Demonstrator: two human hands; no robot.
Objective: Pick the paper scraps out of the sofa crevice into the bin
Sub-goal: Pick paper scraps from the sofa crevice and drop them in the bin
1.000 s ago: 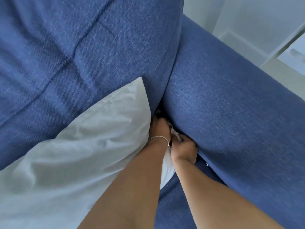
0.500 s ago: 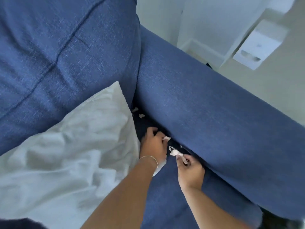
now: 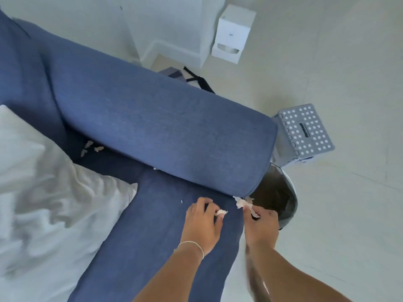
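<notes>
Paper scraps (image 3: 91, 147): three in the sofa crevice (image 3: 122, 156), one pinched in each of two hands, left (image 3: 204, 223) and right (image 3: 260, 225).

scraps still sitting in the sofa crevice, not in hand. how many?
3, clustered deep in the crevice beside the pillow: one at the top, one lower left, one to the right. More may be hidden in the gap.

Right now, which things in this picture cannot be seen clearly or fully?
- Bin, head view: the sofa arm covers part of its rim; the dark liner hides any contents.
- Scraps in the crevice, head view: too small to count; the pillow may cover more.
- Scrap in the left hand: mostly wrapped by fingers.
- Scraps in the right hand: motion-blurred; number unclear.
- White box on the floor: its purpose is unreadable.
</notes>
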